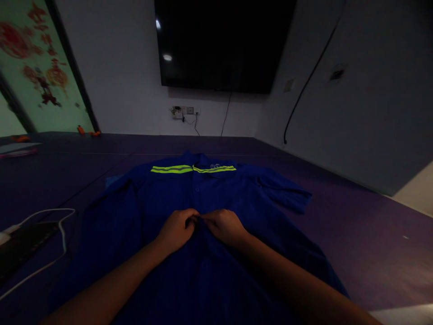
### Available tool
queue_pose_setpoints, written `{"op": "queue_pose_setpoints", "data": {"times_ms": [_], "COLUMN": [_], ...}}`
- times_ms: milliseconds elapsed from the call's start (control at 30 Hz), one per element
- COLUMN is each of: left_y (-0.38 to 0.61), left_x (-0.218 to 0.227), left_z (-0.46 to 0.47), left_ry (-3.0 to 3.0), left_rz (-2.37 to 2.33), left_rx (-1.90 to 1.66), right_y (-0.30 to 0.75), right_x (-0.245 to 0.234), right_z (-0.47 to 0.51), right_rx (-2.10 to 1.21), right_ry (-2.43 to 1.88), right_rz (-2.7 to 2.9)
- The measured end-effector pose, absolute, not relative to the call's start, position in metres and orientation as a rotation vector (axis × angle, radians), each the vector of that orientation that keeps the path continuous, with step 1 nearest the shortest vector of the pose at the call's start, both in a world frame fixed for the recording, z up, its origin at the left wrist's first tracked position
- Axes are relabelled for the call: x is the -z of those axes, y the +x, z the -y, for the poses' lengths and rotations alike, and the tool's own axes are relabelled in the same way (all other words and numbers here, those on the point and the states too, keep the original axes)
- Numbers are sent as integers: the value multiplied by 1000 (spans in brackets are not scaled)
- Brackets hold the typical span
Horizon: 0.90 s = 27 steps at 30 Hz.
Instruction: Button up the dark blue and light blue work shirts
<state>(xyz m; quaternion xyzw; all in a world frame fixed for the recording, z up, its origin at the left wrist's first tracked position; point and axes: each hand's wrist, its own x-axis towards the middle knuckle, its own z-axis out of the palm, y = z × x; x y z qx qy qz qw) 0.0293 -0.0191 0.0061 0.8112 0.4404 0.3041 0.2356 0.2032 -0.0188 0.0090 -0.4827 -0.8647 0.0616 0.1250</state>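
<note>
A: What is lying nearest?

B: Blue shirt [203, 253], one, lying front up on the purple floor [358, 230], its lower part filling the foreground. Off to its left: dark slab [30, 248], one, with a white cable [63, 234] looping beside it.

A: Hands?

B: Two, meeting mid-shirt. Left hand [177, 229]: thumb and forefinger pressing together, pinching the front edge. Right hand [226, 226]: likewise pinching there, just beside the left. What exactly is lying under the fingertips, one cannot tell.

A: Handling?

B: Judged as cloth: light, soft, limp, hardly fragile; probably creasing and shifting at a tug. The front edge is likely offering the firmest hold, to a flat fingertip pinch.

A: Farther up?

B: Button [198, 189], one, showing above the hands; reflective strips [172, 169], two, yellow-green, crossing the chest; collar [195, 158], lying beyond.

A: Farthest?

B: Wall sockets [190, 110], a row, trailing thin leads [196, 127]; above them, television [225, 43], one, dark-screened, hanging.
</note>
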Motion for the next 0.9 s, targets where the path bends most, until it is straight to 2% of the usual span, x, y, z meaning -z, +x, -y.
{"op": "queue_pose_setpoints", "data": {"times_ms": [900], "left_y": [31], "left_x": [-7], "left_z": [21], "left_ry": [2230], "left_rz": [-1180], "left_rx": [-825], "right_y": [202], "right_x": [-4], "right_z": [17], "right_rx": [-207], "right_ry": [-1481], "right_rz": [2448]}}
